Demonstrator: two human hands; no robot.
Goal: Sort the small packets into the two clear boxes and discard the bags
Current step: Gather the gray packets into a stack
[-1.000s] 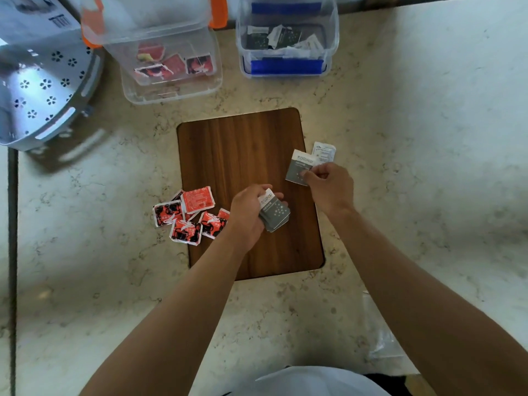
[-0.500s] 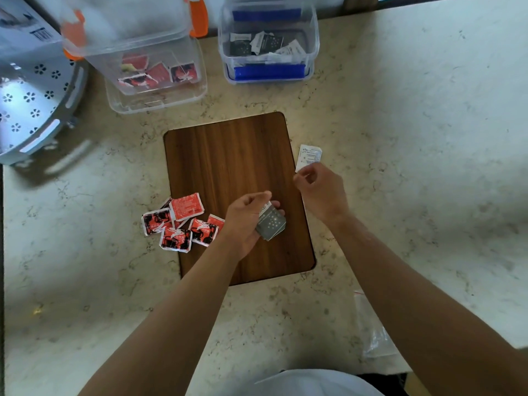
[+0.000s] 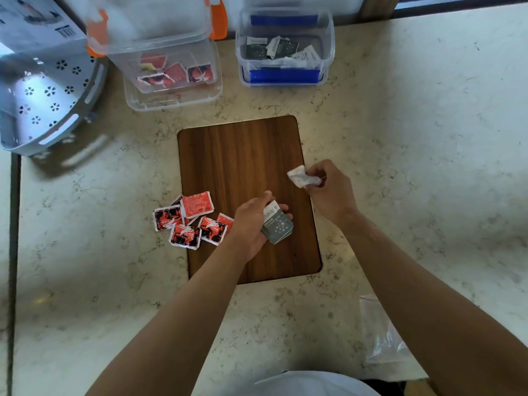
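My left hand [image 3: 251, 221] grips a small stack of grey packets [image 3: 277, 226] over the wooden board [image 3: 243, 161]. My right hand [image 3: 328, 190] pinches one white packet [image 3: 300, 176] at the board's right edge, a little above the stack. Several red packets [image 3: 191, 218] lie in a loose pile at the board's left edge, beside my left hand. At the back, the clear box with orange clips [image 3: 171, 95] holds red packets. To its right, the clear box with blue clips [image 3: 285, 77] holds grey and white packets.
A clear plastic bag [image 3: 383, 335] lies flat on the marble counter near its front edge, under my right forearm. A white perforated basket [image 3: 43, 110] sits at the back left, with a cardboard carton [image 3: 31, 24] behind it.
My right hand added the grey packet it held to the stack in my left hand, then lifted the white packet off the counter. The view shifted slightly.
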